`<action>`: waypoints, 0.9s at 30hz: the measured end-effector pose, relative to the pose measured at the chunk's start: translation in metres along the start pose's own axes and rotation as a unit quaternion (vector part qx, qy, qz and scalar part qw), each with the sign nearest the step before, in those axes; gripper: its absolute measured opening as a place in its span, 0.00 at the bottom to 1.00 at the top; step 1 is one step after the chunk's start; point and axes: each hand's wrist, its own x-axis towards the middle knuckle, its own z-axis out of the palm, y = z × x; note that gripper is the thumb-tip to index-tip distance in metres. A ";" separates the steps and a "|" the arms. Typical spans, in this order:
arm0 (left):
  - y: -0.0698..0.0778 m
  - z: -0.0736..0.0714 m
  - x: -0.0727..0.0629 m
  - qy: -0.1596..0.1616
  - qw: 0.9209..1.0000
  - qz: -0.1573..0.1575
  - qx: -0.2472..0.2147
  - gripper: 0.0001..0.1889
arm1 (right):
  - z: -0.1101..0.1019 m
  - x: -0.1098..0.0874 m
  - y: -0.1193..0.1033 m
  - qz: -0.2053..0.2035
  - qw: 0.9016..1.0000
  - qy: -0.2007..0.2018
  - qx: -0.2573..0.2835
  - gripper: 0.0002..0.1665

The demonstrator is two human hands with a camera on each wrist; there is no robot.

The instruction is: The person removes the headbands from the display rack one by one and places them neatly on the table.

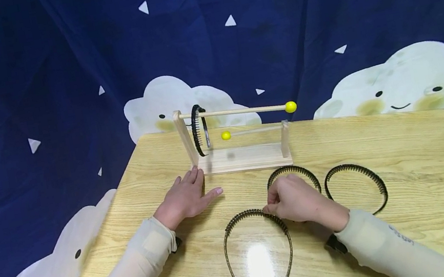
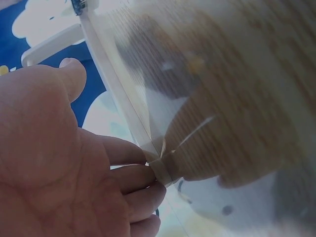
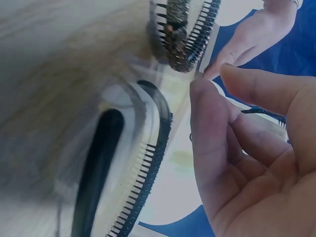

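My left hand (image 1: 185, 198) lies with fingers extended on the table, its fingertips touching the near left corner of a wooden stand's base (image 1: 243, 158). A black toothed headband (image 1: 196, 130) hangs on the stand's upper rod, near the left post. My right hand (image 1: 297, 199) has bent fingers, with thumb and index finger near the top of a brownish, toothed headband (image 1: 247, 213). In the right wrist view its thumb and index finger are slightly apart, and nothing shows between them. That hand partly hides a second headband (image 1: 291, 167). Farther right lies a third headband (image 1: 380, 182).
The stand's upper rod ends in a yellow ball (image 1: 290, 106) at right. A lower rod from the right post ends in another yellow ball (image 1: 226, 136). Behind the wooden table (image 1: 431, 161) hangs a dark blue curtain (image 1: 204, 37) with white clouds.
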 end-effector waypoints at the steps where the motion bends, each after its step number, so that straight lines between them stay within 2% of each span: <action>1: 0.000 0.001 0.000 0.001 1.000 0.001 -0.001 0.50 | -0.001 0.000 0.000 -0.003 1.000 0.001 0.003 0.15; 10: 0.000 0.001 0.001 0.006 1.000 -0.002 -0.002 0.50 | -0.010 0.007 -0.004 0.003 0.999 0.003 0.045 0.13; 16: 0.001 0.001 0.001 0.004 1.000 -0.003 0.005 0.51 | -0.015 0.015 -0.006 -0.023 0.999 0.027 0.039 0.12; 27: 0.003 0.002 0.002 0.004 1.000 -0.005 0.012 0.51 | -0.028 0.032 -0.018 0.002 0.997 0.040 0.066 0.13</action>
